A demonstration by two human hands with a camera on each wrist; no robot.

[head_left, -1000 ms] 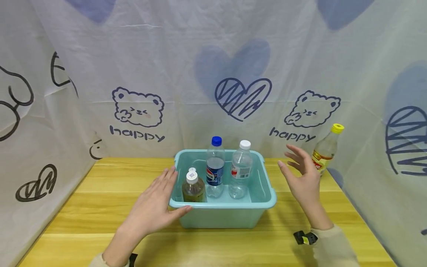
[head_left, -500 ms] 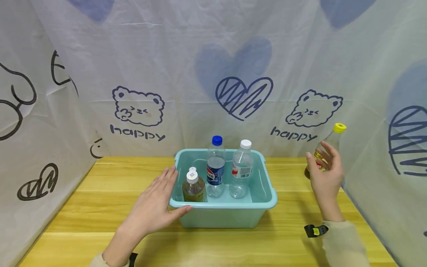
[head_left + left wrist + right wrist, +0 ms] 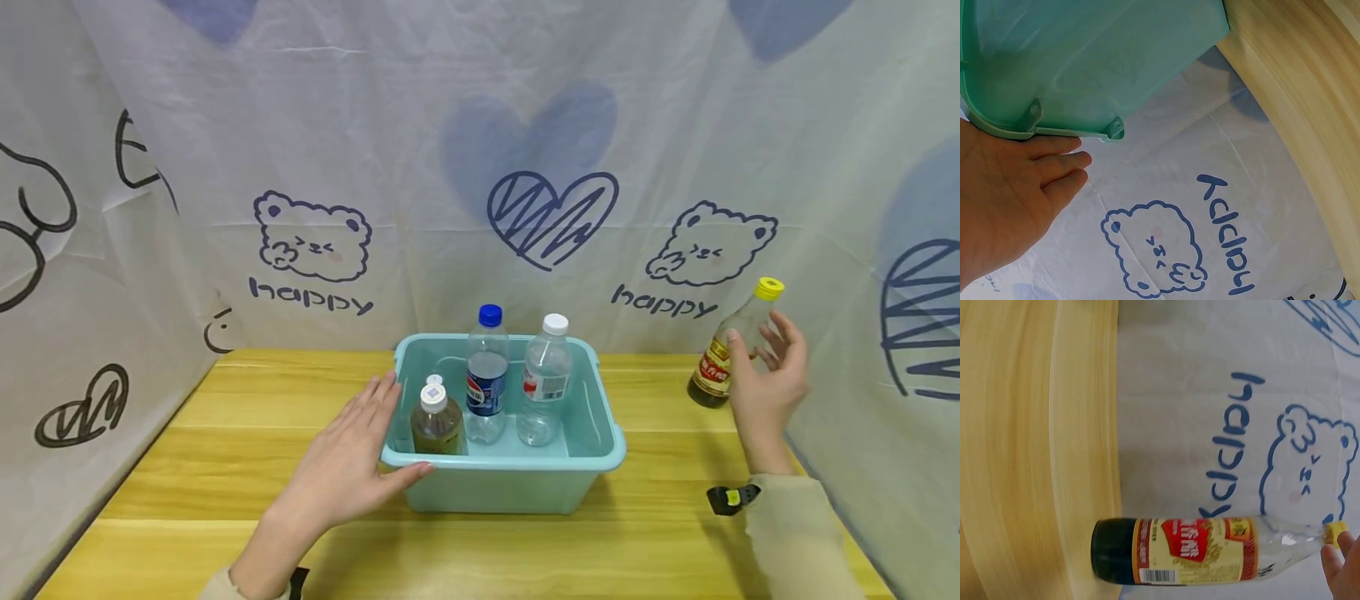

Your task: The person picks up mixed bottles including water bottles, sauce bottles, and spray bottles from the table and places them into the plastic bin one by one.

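My left hand (image 3: 341, 462) rests along the left rim of a light-teal plastic bin (image 3: 495, 490), fingers straight and thumb over the front rim. In the left wrist view its fingers (image 3: 1057, 165) lie against the bin's outer edge. My right hand (image 3: 772, 392) is at the right side of a vinegar bottle (image 3: 712, 367) with a yellow cap, red-and-yellow label and a little dark liquid. The thumb overlaps the bottle's upper body; the fingers are spread and loosely bent beside it. The bottle stands upright on the table, its label facing the right wrist camera.
Inside the bin stand a blue-capped Pepsi bottle (image 3: 486, 385), a clear white-capped bottle (image 3: 546, 379) and a brownish bottle (image 3: 437, 427) with a white cap. Another white cap (image 3: 434, 381) shows behind it. A printed cloth (image 3: 420, 167) hangs behind the wooden table (image 3: 300, 383).
My right hand has moved rightward from beside the bin, past the front of the vinegar bottle, to its right side, uncovering the label. The left hand has stayed on the bin's rim.
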